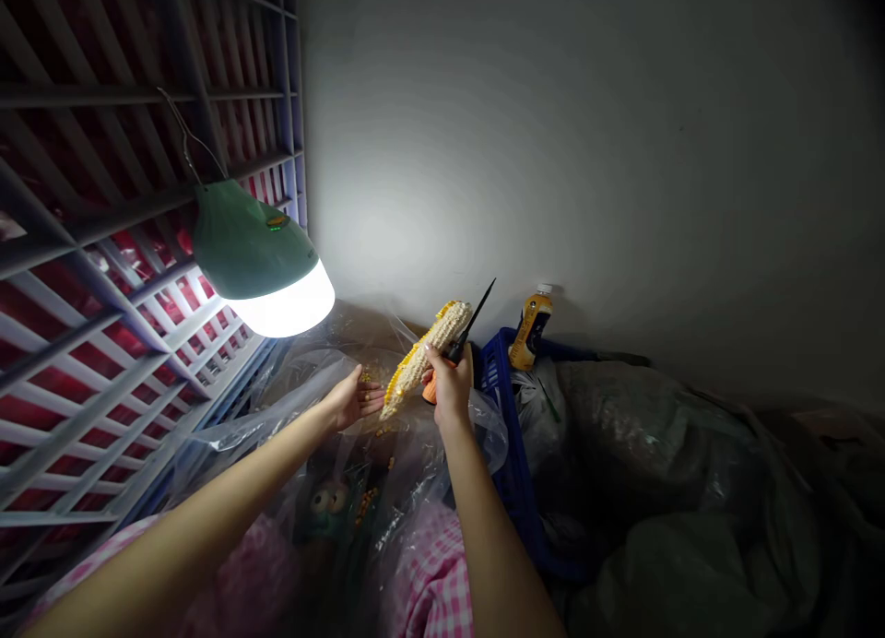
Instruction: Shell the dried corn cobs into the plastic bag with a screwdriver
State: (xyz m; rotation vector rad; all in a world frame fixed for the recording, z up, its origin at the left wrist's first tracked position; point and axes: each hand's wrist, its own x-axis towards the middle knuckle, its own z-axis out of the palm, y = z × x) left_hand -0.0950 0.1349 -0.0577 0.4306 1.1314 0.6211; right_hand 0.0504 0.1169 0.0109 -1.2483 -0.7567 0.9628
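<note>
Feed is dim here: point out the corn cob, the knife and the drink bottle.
corn cob [423, 360]: head view, middle of the cob.
knife [477, 317]: head view, dark blade.
drink bottle [531, 329]: head view, orange body.

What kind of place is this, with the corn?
Probably a dim storeroom or work corner. A hanging lamp lights stacked crates and full sacks, while the right hand holds a corn cob over plastic sheeting.

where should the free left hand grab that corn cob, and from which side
Probably at its lower end, coming from the left. The corn cob tilts, with its top end up to the right beside the knife, and the right hand covers the middle from the right. The low end points at the open left hand, well away from the blade tip.
</note>
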